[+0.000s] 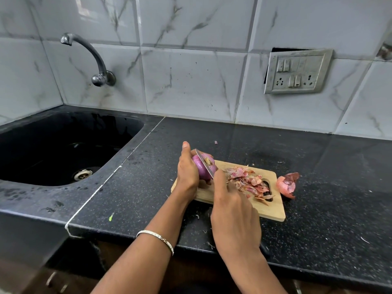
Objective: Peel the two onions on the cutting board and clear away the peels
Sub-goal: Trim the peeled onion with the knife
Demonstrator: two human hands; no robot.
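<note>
Left hand (187, 172) is gripping a glossy round purple onion (201, 169); right hand (233, 209), at its five o'clock, is clutching a flat steel knife (204, 164).

White marble-look wall tiles (191, 81), grey veins, glossy, soft light reflected at top left. Curved steel tap (91, 58) wall-mounted above black sink (31, 194), wet, steel drain (83, 174) at bottom. Speckled black granite countertop (328, 198), white seam line beside sink. Grimy switchboard (297, 72) with sockets on wall at right, tilted, dark gap behind. Below counter edge, possibly wooden cabinet fronts (191, 270), blurred.
</note>
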